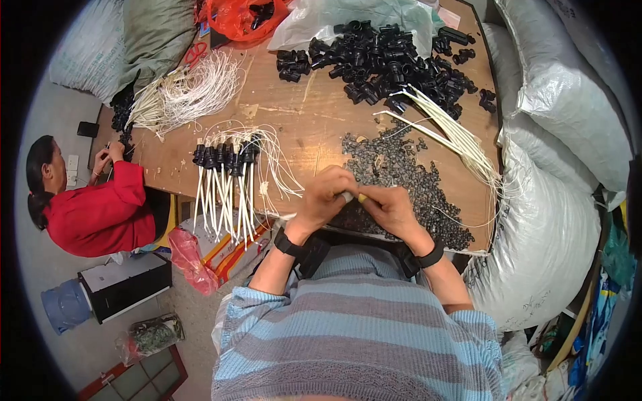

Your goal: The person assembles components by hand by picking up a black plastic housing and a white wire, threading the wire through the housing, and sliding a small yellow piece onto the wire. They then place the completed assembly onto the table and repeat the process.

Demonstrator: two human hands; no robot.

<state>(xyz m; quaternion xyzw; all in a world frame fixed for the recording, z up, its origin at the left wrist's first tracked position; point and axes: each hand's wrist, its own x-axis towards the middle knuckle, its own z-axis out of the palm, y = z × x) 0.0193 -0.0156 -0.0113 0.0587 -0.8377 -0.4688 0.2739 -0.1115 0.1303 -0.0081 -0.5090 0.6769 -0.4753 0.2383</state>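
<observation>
My left hand (328, 195) and my right hand (393, 210) meet over the table's near edge, fingertips pinched closely together. What is between them is too small and covered to make out. A pale wrap shows at a left fingertip and a yellow one at a right fingertip. Beneath and beyond the hands spreads a heap of small dark metal-looking pieces (428, 190). To the left of my left hand lies a row of black lamp sockets (231, 159) with white wires, their ends hanging over the edge. At the right, a bundle of white wires (451, 130) reaches across the heap.
Loose black sockets (381, 60) are piled at the back of the wooden table (301, 127). A tangle of white wires (194, 90) and red scissors (196, 53) lie back left. Stuffed white sacks (545, 220) crowd the right side. A person in red (100, 207) works at the left.
</observation>
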